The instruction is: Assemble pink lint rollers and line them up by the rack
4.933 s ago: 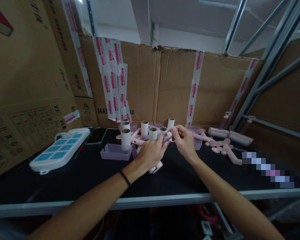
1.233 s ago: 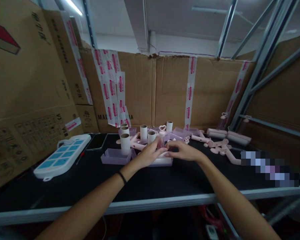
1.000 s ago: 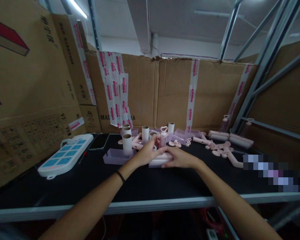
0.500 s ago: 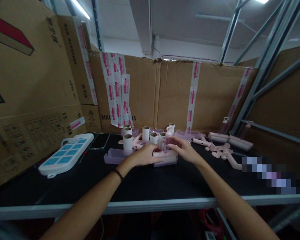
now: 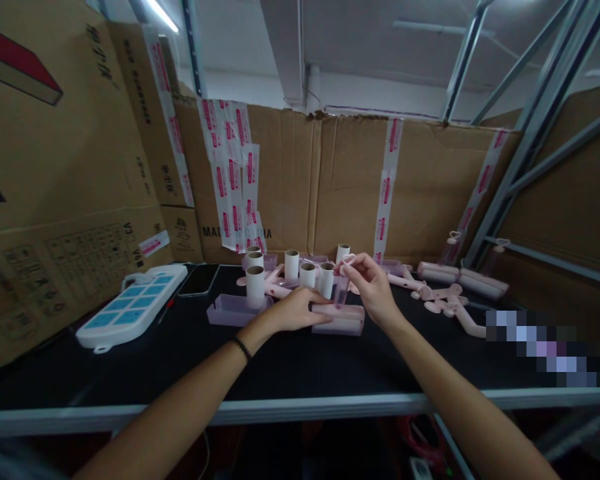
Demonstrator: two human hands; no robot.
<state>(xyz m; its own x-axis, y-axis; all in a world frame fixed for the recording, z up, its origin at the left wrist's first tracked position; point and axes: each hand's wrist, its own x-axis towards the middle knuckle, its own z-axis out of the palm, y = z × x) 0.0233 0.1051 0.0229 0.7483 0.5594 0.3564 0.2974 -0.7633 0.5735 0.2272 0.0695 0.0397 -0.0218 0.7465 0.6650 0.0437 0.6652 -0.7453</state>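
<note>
My left hand point(image 5: 293, 311) lies on the left end of a pink roller case point(image 5: 343, 319) on the black table top, fingers curled round it. My right hand point(image 5: 373, 285) pinches a thin clear pink handle point(image 5: 341, 288) with a heart-shaped top and holds it upright over the case. Just behind my hands stand several cardboard tubes point(image 5: 307, 273). A taller cardboard tube point(image 5: 255, 283) stands in a lilac tray point(image 5: 230, 311) to the left.
A white and blue power strip point(image 5: 133, 307) and a dark phone point(image 5: 199, 279) lie at the left. Pink handles point(image 5: 447, 303) and finished rollers point(image 5: 463, 279) lie at the right. Taped cardboard boxes wall the back and left; a metal rack frame stands at the right.
The case slid a little right under my left hand. My right hand rose off the case and now pinches the heart-topped handle upright above it.
</note>
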